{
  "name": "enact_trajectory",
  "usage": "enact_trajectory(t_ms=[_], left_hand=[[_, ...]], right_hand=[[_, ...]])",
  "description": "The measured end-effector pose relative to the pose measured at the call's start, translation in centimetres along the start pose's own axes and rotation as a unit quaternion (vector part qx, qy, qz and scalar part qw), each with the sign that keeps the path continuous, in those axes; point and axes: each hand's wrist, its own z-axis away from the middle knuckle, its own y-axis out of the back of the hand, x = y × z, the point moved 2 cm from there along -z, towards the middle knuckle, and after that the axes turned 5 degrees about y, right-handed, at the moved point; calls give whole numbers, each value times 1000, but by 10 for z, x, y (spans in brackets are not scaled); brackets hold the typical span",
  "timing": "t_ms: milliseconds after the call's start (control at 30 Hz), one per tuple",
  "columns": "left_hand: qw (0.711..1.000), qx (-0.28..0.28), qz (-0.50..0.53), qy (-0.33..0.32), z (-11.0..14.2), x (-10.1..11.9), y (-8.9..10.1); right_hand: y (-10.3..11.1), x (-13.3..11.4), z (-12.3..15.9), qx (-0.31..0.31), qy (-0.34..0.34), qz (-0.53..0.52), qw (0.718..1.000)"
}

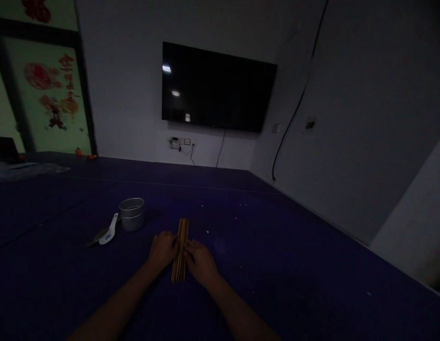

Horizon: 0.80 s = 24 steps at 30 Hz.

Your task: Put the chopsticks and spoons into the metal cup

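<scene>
A bundle of several wooden chopsticks (pixel 182 237) lies flat on the dark blue table (pixel 277 265), pointing away from me. My left hand (pixel 162 250) presses against the bundle's left side with curled fingers. My right hand (pixel 200 262) closes on it from the right, fingertips touching the sticks near their middle. Both hands rest on the table, squeezing the sticks together between them.
A small metal pot (pixel 132 214) stands left of the chopsticks. Beside it lie a white spoon (pixel 110 231) and a dark utensil (pixel 95 237). A television (pixel 216 87) hangs on the far wall. Small white specks dot the tabletop.
</scene>
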Motion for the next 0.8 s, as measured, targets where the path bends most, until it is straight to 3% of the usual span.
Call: enact_trajectory(t_ms=[367,800], left_hand=[[1000,5,2,-27,-1,0,-1],[1000,7,-2,-3,1,2,4]], right_hand=[[1,-1,0,2,6,7,1000],[0,1,0,13,17,1,1000]])
